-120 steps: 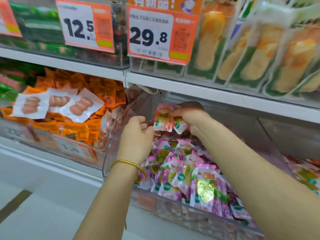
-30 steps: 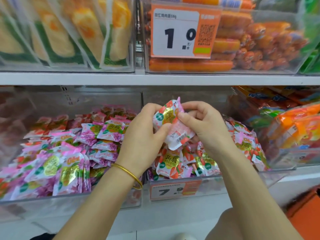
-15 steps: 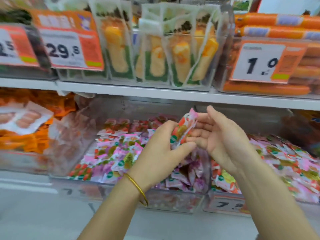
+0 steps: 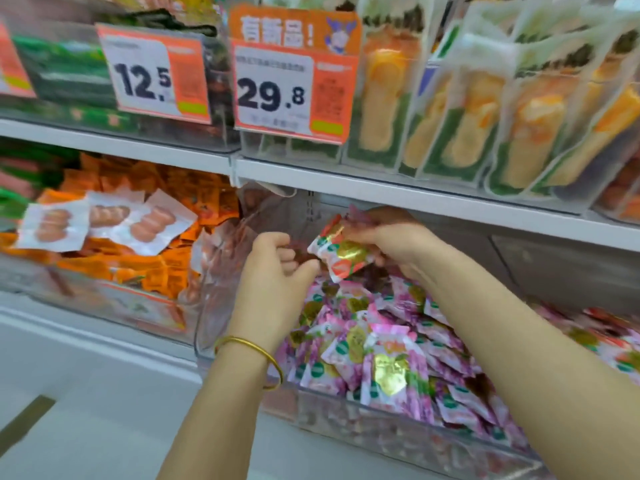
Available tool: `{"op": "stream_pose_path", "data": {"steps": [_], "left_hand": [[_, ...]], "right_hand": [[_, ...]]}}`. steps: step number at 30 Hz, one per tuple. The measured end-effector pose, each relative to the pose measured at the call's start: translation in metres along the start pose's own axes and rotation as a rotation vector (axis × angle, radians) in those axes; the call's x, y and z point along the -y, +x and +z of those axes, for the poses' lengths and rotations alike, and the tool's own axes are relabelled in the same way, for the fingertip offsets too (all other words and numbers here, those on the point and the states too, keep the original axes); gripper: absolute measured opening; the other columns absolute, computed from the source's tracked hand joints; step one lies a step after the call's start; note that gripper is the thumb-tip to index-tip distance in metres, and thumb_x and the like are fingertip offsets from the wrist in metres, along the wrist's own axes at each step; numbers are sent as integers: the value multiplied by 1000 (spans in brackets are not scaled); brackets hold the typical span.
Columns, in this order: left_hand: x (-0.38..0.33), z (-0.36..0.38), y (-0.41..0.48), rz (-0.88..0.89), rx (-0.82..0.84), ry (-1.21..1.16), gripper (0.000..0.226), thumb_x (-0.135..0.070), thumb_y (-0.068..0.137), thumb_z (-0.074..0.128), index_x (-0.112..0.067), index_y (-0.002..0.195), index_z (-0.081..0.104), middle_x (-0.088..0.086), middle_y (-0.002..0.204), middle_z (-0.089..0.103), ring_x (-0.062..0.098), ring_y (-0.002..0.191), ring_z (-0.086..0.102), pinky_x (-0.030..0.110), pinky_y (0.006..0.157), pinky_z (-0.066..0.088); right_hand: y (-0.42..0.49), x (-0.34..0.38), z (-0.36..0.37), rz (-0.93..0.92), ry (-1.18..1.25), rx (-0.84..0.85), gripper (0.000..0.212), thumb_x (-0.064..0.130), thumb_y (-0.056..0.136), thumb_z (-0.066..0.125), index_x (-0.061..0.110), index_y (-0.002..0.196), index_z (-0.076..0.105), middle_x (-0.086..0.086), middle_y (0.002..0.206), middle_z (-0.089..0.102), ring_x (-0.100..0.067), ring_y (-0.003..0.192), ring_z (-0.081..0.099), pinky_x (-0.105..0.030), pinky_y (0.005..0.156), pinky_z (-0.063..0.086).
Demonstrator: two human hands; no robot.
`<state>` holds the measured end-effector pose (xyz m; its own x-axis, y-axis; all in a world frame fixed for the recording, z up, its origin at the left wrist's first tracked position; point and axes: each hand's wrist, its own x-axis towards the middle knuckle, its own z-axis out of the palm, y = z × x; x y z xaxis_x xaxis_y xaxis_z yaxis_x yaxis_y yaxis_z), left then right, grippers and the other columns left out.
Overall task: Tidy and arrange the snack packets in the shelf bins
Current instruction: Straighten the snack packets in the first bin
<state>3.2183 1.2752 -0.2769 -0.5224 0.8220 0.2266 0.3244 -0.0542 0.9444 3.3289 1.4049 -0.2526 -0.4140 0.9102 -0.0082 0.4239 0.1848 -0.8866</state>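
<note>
Head view.

A: Fingers first?

B: Right hand point(image 4: 388, 233): fingers pressed against the thumb, pinching the red-and-gold packet point(image 4: 341, 252) by its upper end. Left hand point(image 4: 277, 271): fingers loosely curled, holding nothing. Its thumb tip is just left of the packet's low edge. Touching or not, cannot tell.

A: What changed?

B: Half a second ago the left thumb and fingers pinched that packet, and the right fingers were spread beside it. Now it's handed over and the left has let go. The view also swung left. My read: the right hand is about to place it, not placed yet.

A: Where is it?

B: In the air just below the right fingers, above the back of the pink packets point(image 4: 381, 355) in the clear bin point(image 4: 381, 410), under the shelf point(image 4: 415, 199) edge. Apart from the pile.

A: Pointing?

B: Printed face to the camera, one corner down toward the pile. The long axis looks diagonal, from the right fingers down-left toward the left thumb. Upper end covered and frame blurred, so not firm.

A: Further out?

B: Gold bangle point(image 4: 256, 344) on the left wrist, below those fingers.
</note>
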Motion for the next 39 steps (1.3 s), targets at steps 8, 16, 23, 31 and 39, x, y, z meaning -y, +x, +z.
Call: {"op": "stream_pose_path", "data": {"steps": [8,16,23,31,39], "left_hand": [[19,-21,18,-60,-37,187,35,-13,92,48,-15,127,44,-3,108,53,11,94,50,25,77,40],[23,-32,17,-64,20,214,36,-15,94,49,-22,129,42,-10,108,51,-10,81,45,5,53,37],[17,-43,12,-96,15,70,27,-9,92,50,-23,115,47,-10,103,55,14,101,60,39,90,51],[10,-44,11,-112,-4,-2,31,2,93,41,-24,108,48,1,112,57,11,96,63,39,86,54],[8,-49,9,-111,42,52,29,1,93,42,-22,107,53,-3,108,59,4,91,63,33,82,55]], "right_hand": [[76,1,61,-52,-487,156,34,23,78,75,10,107,64,2,106,65,-16,94,64,-17,68,42],[63,-14,59,-318,-1137,-123,41,21,87,63,14,124,48,-9,121,52,-30,116,48,-35,76,40],[67,-20,68,-376,-1166,306,35,15,98,37,19,128,54,-8,129,57,-28,111,56,-35,93,48],[68,-20,60,-366,-1126,411,46,23,101,31,25,147,29,-8,149,36,-30,128,43,-36,104,38],[-8,8,66,-491,-1037,510,35,33,95,50,18,126,58,-5,121,62,-23,111,56,-39,93,46]]}}
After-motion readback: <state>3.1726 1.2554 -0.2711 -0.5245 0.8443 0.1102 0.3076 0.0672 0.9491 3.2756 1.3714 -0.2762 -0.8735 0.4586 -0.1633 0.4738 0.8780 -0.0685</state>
